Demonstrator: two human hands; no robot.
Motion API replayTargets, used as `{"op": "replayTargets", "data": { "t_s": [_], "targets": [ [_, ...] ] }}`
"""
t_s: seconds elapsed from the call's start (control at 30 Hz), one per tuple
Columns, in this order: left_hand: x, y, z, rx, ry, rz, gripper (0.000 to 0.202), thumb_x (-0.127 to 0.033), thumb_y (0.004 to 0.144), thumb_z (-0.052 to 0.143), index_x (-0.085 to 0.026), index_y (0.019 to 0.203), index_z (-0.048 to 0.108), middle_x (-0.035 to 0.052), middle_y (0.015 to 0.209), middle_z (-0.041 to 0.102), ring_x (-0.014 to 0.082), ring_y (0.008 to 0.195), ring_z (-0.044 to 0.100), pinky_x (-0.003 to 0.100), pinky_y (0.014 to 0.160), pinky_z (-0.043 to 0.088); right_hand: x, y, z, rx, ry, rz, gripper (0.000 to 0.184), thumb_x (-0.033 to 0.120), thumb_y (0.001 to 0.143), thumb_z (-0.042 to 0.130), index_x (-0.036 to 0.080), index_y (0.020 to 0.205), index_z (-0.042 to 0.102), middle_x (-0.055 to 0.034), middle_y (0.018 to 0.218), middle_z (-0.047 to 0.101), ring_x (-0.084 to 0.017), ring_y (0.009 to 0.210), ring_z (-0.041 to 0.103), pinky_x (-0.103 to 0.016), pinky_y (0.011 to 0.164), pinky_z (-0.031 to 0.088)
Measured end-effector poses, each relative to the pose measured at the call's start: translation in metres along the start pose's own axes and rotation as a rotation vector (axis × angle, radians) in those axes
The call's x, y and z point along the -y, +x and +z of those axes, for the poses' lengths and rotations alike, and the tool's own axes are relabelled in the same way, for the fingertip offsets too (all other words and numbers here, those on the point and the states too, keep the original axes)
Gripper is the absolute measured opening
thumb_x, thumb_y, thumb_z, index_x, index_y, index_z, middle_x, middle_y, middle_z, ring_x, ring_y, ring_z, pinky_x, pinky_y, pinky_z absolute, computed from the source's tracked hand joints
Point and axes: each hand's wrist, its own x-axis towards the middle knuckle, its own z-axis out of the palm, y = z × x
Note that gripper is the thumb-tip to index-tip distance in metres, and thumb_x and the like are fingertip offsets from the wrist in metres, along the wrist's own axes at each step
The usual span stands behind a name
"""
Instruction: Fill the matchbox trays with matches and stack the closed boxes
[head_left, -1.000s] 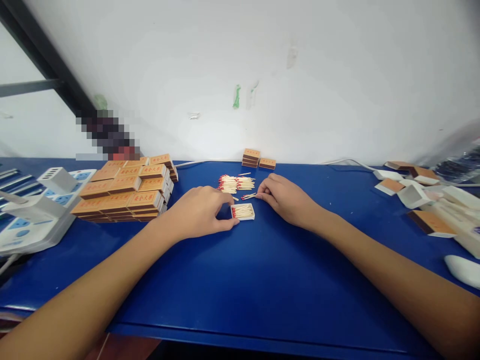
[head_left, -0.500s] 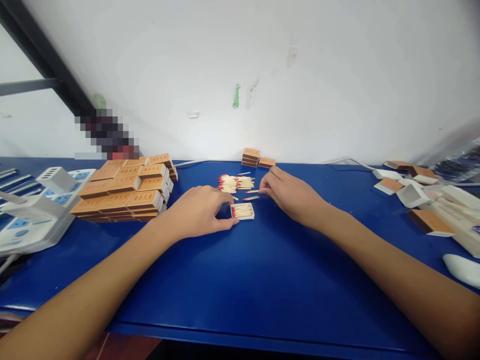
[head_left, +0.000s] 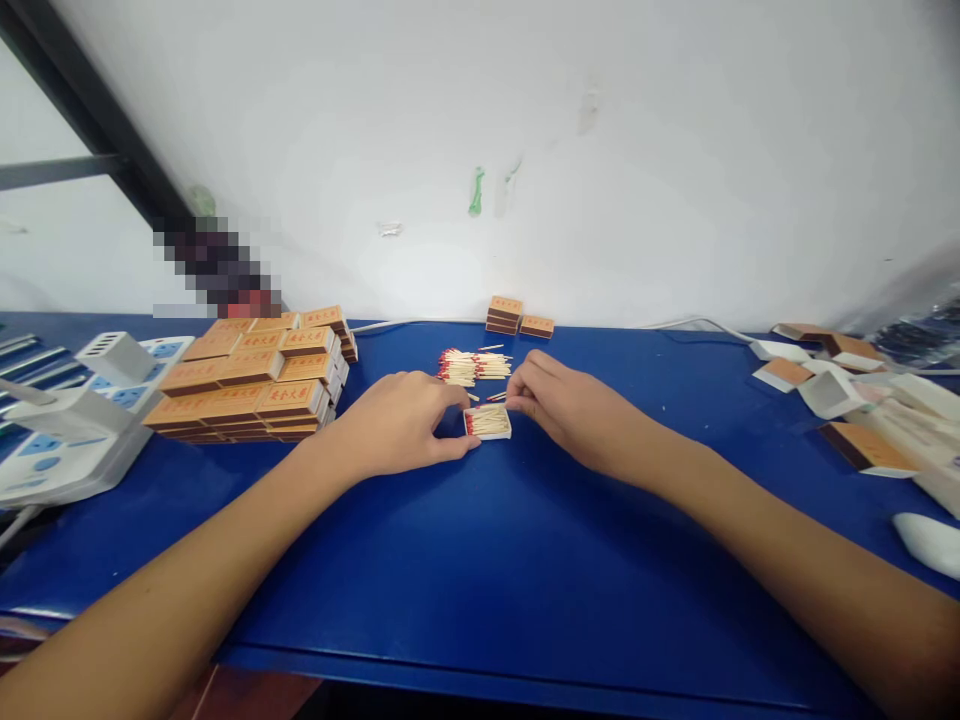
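Beside the white tray (head_left: 508, 430), right hand (head_left: 562, 405), closer than before

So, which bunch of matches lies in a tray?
The bunch inside the white tray by the left hand; the larger pile lies straight on the blue table.

The matches (head_left: 493, 367) look wooden, the matchboxes (head_left: 250, 367) cardboard, the tabletop (head_left: 487, 560) glossy.

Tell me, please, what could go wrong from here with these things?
The left hand touches the tray; a slip might tip its matches out. The right hand is close and could bump it. The left arm passes near the stacked boxes and may knock some loose.
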Motion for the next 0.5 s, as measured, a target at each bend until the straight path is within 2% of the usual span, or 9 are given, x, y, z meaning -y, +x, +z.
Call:
{"op": "replayTargets", "data": {
  "t_s": [0.13, 0.23, 0.4, 0.5],
  "targets": [
    [-0.001, 0.0, 0.0, 0.0, -0.002, 0.0, 0.029, -0.044, 0.09, 0.069, -0.02, 0.106, 0.077, -0.0005, 0.069, 0.067, 0.0159, 0.06, 0.057, 0.029, 0.059, 0.032, 0.012, -0.003, 0.004, 0.009, -0.042, -0.01, 0.013, 0.024, 0.107, 0.049, 0.019, 0.099, 0.058, -0.009, 0.105, 0.064, -0.02, 0.08, 0.063, -0.032, 0.069, 0.047],
    [-0.001, 0.001, 0.0, 0.0, 0.003, -0.004, 0.03, -0.046, 0.091, 0.069, -0.02, 0.106, 0.076, -0.0004, 0.068, 0.067, 0.0158, 0.06, 0.057, 0.029, 0.058, 0.031, 0.011, -0.002, 0.004, 0.009, -0.025, 0.005, 0.015, 0.026, 0.107, 0.049, 0.019, 0.098, 0.059, -0.0084, 0.105, 0.064, -0.019, 0.078, 0.062, -0.032, 0.067, 0.046],
    [-0.001, 0.001, 0.0, 0.002, 0.013, 0.0, 0.029, -0.044, 0.091, 0.069, -0.02, 0.106, 0.075, 0.0001, 0.071, 0.068, 0.0157, 0.06, 0.057, 0.029, 0.058, 0.031, -0.012, 0.002, 0.01, -0.061, 0.009, 0.065, 0.011, 0.024, 0.104, 0.054, 0.02, 0.109, 0.063, -0.0087, 0.107, 0.063, -0.023, 0.092, 0.061, -0.036, 0.081, 0.048],
    [-0.001, 0.001, 0.0, 0.001, 0.013, -0.002, 0.029, -0.045, 0.091, 0.069, -0.02, 0.105, 0.075, -0.0001, 0.07, 0.068, 0.0159, 0.061, 0.057, 0.029, 0.059, 0.031, -0.026, 0.005, 0.018, -0.023, 0.062, 0.094, 0.01, 0.028, 0.103, 0.058, 0.02, 0.104, 0.065, -0.008, 0.103, 0.062, -0.024, 0.093, 0.061, -0.036, 0.081, 0.049]
  ]
}}
